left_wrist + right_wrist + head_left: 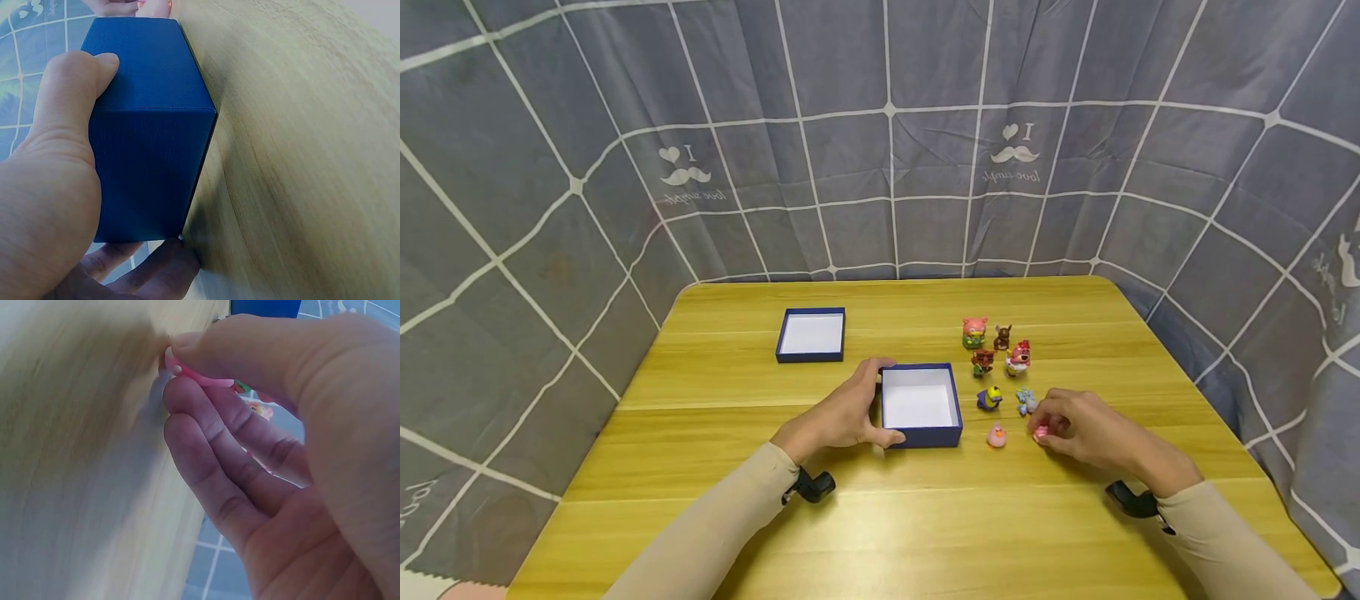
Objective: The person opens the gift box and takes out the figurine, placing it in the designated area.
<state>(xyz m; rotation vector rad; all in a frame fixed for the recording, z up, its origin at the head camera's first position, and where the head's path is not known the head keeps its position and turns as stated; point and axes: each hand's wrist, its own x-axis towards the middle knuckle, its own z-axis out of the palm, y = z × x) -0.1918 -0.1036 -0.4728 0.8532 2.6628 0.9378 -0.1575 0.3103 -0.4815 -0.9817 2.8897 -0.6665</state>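
An open blue box (934, 437) with a white inside stands on the table. My left hand (844, 410) grips its left side, thumb on the front wall and fingers around the back corner; the left wrist view shows the thumb lying along the blue wall (153, 169). Over to the right, my right hand (1088, 427) pinches a small pink toy figure (1040, 432) between thumb and fingers, low at the tabletop. Most of that figure (205, 380) is hidden by the fingers. Just beyond it lies a light-blue and grey figure (1027, 401).
A shallow blue lid (810, 357) with white lining lies at the back left. Between box and right hand stand a pink duck figure (996, 437) and a yellow-and-purple one (989, 398). Behind are a pink-hooded figure (973, 332), a brown one (1002, 337), a red-and-green one (982, 362) and a pink bear (1018, 358).
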